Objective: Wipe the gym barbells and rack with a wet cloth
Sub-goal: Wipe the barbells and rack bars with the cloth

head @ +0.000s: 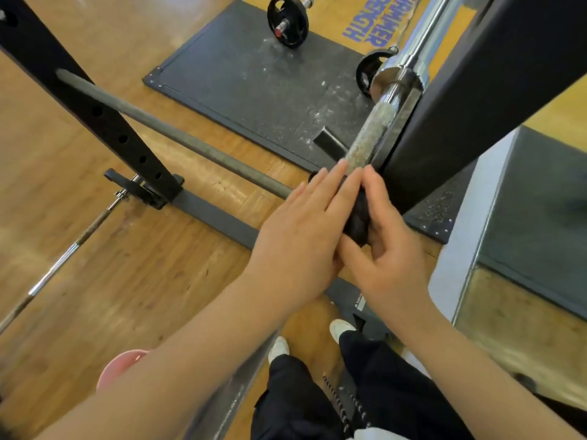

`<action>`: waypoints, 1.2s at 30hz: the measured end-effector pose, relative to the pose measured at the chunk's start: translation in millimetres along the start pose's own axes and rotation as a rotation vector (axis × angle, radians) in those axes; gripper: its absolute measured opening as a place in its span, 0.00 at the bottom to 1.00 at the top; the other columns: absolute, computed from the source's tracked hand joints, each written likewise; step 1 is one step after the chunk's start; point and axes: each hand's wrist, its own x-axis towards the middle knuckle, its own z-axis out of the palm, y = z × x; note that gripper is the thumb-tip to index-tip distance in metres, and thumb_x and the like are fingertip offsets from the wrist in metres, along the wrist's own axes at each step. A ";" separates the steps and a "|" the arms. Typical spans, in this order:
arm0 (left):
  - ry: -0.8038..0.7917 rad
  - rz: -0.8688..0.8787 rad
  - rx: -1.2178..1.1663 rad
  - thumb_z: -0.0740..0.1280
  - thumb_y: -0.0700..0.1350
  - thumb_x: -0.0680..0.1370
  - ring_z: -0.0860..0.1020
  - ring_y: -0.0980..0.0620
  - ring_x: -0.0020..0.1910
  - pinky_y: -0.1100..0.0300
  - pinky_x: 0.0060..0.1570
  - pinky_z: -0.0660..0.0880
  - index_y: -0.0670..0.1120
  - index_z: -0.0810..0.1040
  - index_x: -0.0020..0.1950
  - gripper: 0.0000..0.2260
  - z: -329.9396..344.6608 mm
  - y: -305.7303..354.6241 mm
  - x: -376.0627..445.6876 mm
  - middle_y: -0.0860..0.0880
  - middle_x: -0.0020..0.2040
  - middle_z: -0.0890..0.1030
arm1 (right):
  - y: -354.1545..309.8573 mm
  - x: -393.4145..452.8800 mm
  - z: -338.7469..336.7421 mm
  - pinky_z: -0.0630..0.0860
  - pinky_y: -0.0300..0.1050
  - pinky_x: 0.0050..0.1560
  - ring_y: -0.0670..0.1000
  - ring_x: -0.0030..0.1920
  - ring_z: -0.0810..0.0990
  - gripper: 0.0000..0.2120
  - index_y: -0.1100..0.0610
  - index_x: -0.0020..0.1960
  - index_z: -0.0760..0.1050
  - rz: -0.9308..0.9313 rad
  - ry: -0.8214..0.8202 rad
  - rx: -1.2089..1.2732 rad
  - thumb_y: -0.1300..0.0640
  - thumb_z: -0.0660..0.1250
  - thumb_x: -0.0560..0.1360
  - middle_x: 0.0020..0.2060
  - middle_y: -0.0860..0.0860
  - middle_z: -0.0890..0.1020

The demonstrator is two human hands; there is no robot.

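A barbell (368, 144) rests against the black rack upright (476, 100); its grip is chalk-crusted and its sleeve is chrome. A dark cloth (359, 217) is wrapped round the bar where my hands meet. My left hand (305, 236) lies over the bar and cloth with its fingers straight. My right hand (386, 246) curls round the cloth from the right side. A grey safety bar (171, 131) runs from the left black upright (82, 100) towards my hands.
A second barbell (60, 262) lies low at the left. Two small black plates (287, 20) on a bar sit on the black rubber mat (241, 87). A pink bucket (122, 366) stands by my left arm. My feet (279, 347) are on the wooden floor.
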 end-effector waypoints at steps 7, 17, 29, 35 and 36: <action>0.189 -0.095 -0.474 0.66 0.32 0.69 0.73 0.57 0.64 0.64 0.62 0.71 0.45 0.77 0.63 0.23 -11.3 -34.2 14.7 0.49 0.63 0.77 | 9.6 -6.4 -12.5 0.65 0.27 0.62 0.35 0.61 0.71 0.21 0.63 0.69 0.67 -0.160 0.117 -0.275 0.60 0.58 0.76 0.63 0.48 0.74; 0.087 -0.032 -0.499 0.72 0.46 0.70 0.74 0.57 0.62 0.65 0.60 0.72 0.48 0.75 0.64 0.22 -7.5 -36.8 15.5 0.56 0.61 0.76 | 23.4 -13.0 -4.4 0.64 0.36 0.68 0.49 0.70 0.68 0.24 0.60 0.73 0.61 -0.148 0.045 -0.405 0.58 0.56 0.78 0.68 0.54 0.71; -0.118 0.213 -0.400 0.66 0.28 0.68 0.71 0.57 0.65 0.62 0.64 0.68 0.46 0.77 0.64 0.27 -14.8 -57.5 42.2 0.49 0.63 0.77 | 22.2 -16.2 -2.4 0.59 0.26 0.65 0.46 0.68 0.67 0.23 0.60 0.71 0.63 -0.152 0.078 -0.532 0.60 0.56 0.76 0.67 0.52 0.69; 0.137 0.181 -0.305 0.59 0.34 0.66 0.77 0.48 0.61 0.57 0.59 0.73 0.40 0.78 0.62 0.25 -1.1 -57.7 76.8 0.45 0.61 0.79 | 20.4 -21.2 3.6 0.56 0.29 0.69 0.47 0.70 0.64 0.22 0.63 0.71 0.64 -0.162 0.053 -0.575 0.58 0.55 0.78 0.69 0.52 0.67; 0.121 0.184 -0.311 0.58 0.34 0.66 0.76 0.47 0.61 0.57 0.60 0.72 0.40 0.78 0.62 0.25 -1.4 -55.9 82.2 0.45 0.62 0.78 | 20.1 -20.4 5.4 0.57 0.32 0.70 0.49 0.71 0.65 0.22 0.64 0.70 0.66 -0.194 0.028 -0.591 0.59 0.55 0.78 0.69 0.54 0.68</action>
